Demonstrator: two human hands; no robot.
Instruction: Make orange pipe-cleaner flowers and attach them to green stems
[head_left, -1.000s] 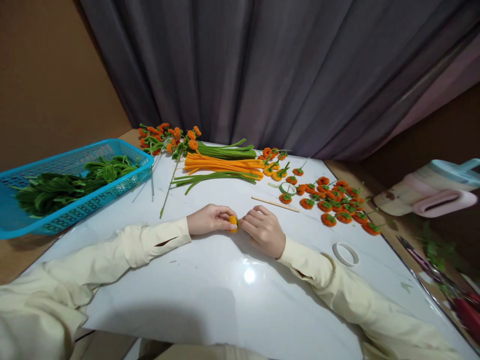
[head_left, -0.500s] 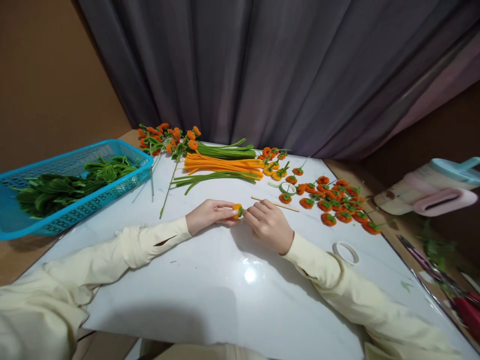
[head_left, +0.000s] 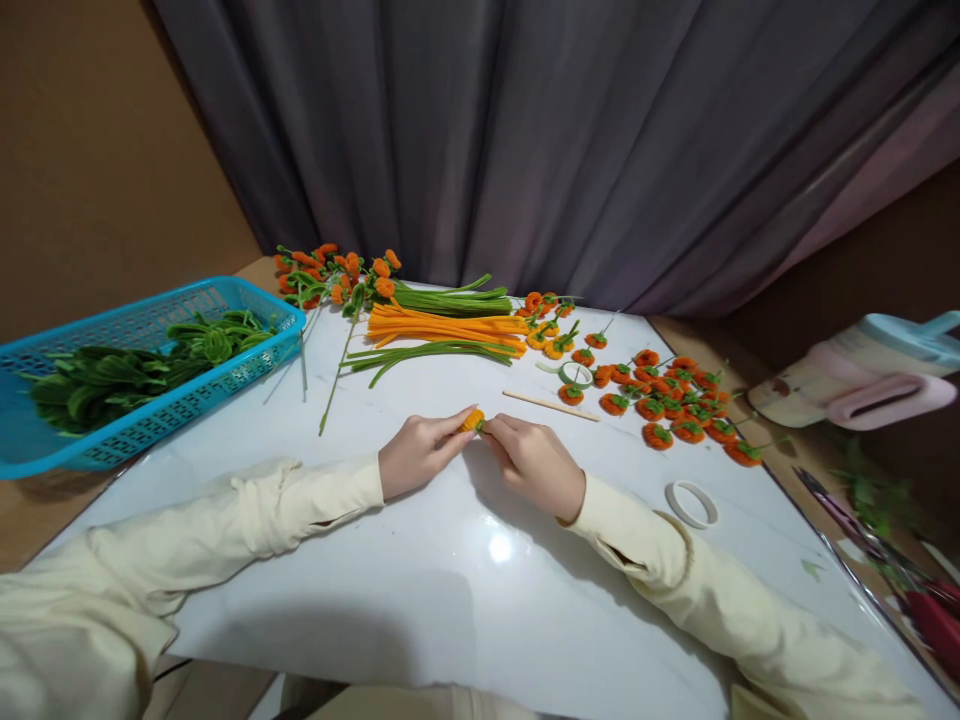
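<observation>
“Blue plastic is starting our row: a perforated basket [head_left: 217, 392] is holding a heap of green leaves [head_left: 112, 385]. What are we seeing next?”

“Orange flowers [head_left: 352, 265] are crowding the back of the bench [head_left: 435, 570], in front of the grey curtain [head_left: 450, 130]. Beside them we are finding three bundles: green strips [head_left: 457, 302] are lying farthest away, orange-yellow strips [head_left: 442, 325] in the middle and thin green strips [head_left: 435, 352] nearest us.”

“And the hands?”

“The left hand [head_left: 420, 450] is pinching a yellow flower head [head_left: 472, 421] between thumb and fingers. That head is tilting between the two hands, over the bench, its green base [head_left: 481, 427] facing right. The right hand [head_left: 536, 460] is pinching that base with its fingertips; they are partly hiding it from us.”

“What are we passing on the right?”

“A thin stick [head_left: 551, 405] is lying beyond the right hand, then a green-edged roll [head_left: 564, 376] is resting among orange flower heads [head_left: 671, 390]. A white ring [head_left: 673, 505] is lying near the right sleeve [head_left: 720, 590], and a lidded cup [head_left: 810, 385] is leaning into our view.”
</observation>
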